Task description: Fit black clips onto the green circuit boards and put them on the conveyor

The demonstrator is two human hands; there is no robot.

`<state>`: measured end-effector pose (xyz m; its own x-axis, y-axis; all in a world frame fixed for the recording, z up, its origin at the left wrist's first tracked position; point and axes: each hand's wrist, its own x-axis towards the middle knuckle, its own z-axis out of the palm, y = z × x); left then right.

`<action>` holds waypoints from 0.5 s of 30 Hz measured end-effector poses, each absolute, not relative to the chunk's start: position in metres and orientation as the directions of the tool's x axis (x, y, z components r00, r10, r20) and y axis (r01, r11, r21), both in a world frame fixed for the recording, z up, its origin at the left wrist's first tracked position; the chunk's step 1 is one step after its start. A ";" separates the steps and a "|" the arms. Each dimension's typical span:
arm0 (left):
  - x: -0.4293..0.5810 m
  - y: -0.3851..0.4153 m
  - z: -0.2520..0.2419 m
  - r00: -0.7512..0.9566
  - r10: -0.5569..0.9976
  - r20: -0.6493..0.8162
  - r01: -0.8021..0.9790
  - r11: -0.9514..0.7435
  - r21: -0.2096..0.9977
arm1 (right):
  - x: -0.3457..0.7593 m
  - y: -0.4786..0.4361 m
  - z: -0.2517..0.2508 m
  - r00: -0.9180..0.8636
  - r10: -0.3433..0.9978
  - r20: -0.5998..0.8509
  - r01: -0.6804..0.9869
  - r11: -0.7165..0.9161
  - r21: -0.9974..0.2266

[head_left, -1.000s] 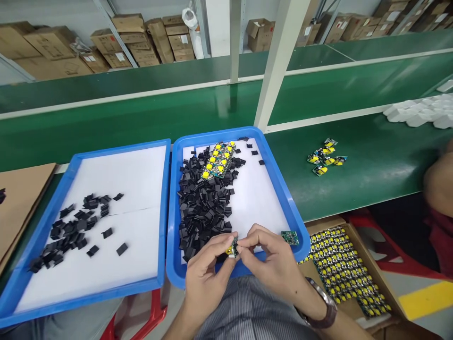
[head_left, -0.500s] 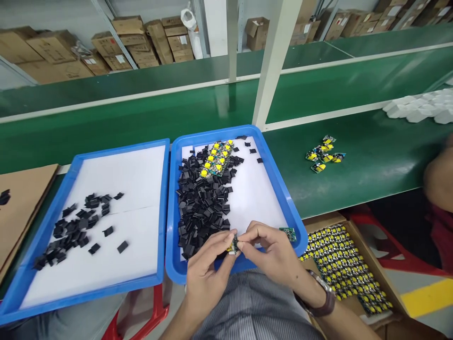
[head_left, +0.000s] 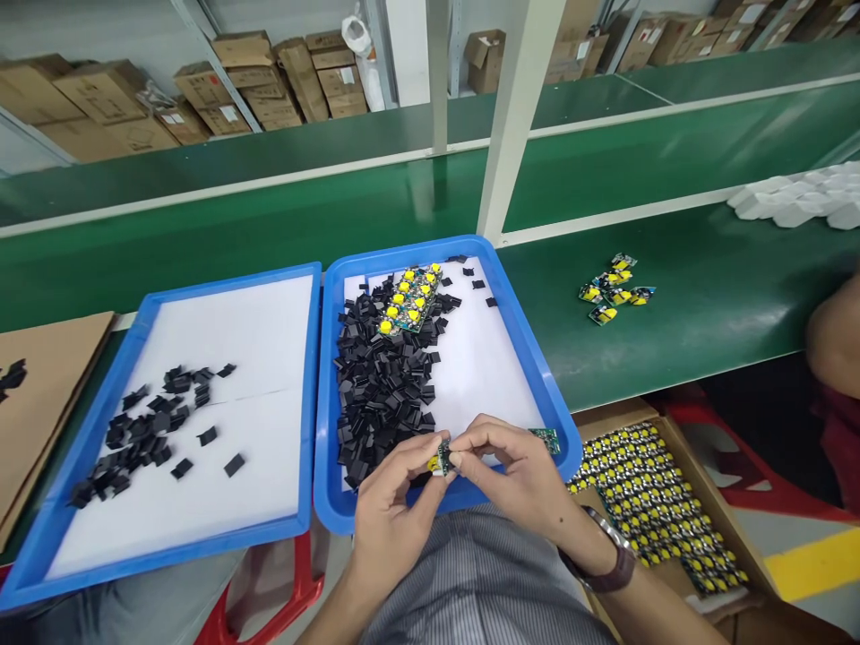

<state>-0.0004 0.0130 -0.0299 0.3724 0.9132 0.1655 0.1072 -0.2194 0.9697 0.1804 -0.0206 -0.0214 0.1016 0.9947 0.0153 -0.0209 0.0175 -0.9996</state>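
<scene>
Over the near edge of the right blue tray (head_left: 325,430), my left hand (head_left: 396,497) pinches a small green circuit board (head_left: 442,457) with a yellow part on it. The thumb and fingertips of my right hand (head_left: 503,461) are closed at the board's right face; whether a small black piece sits between them is hidden. Black plastic pieces (head_left: 382,385) lie heaped in the tray's left half, with a panel of circuit boards with yellow parts (head_left: 411,300) resting on the heap. Another green board (head_left: 546,440) lies at the tray's right side.
A second blue tray (head_left: 310,358) on the left holds scattered black pieces (head_left: 151,421). Several loose boards (head_left: 614,291) lie on the green bench (head_left: 557,349). To my right, a carton (head_left: 759,573) holds rows of boards. A person's arm (head_left: 837,336) shows at the right edge.
The board between my hands has turned slightly, so more of its yellow part and face shows. My fingers stay on it; the view has shifted a little.
</scene>
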 end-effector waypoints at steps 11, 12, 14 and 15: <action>-0.002 0.015 -0.025 0.361 0.922 0.144 0.082 -0.185 0.979 | 0.165 -0.022 -0.018 0.177 0.984 -0.036 -0.047 -0.028 -0.999; -0.002 0.014 -0.025 0.356 0.923 0.144 0.077 -0.183 0.980 | 0.164 -0.022 -0.018 0.166 0.984 -0.066 -0.079 -0.053 -0.995; -0.003 0.014 -0.024 0.352 0.924 0.149 0.067 -0.183 0.981 | 0.164 -0.021 -0.018 0.127 0.984 -0.125 -0.150 -0.106 -0.983; -0.003 0.013 -0.024 0.351 0.924 0.152 0.061 -0.185 0.981 | 0.165 -0.021 -0.018 0.108 0.984 -0.141 -0.174 -0.121 -0.977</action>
<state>-0.0028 0.0132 -0.0243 0.3513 0.9238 0.1523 0.0613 -0.1850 0.9808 0.1650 -0.0212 -0.0182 0.1077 0.9841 -0.1415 -0.1743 -0.1214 -0.9772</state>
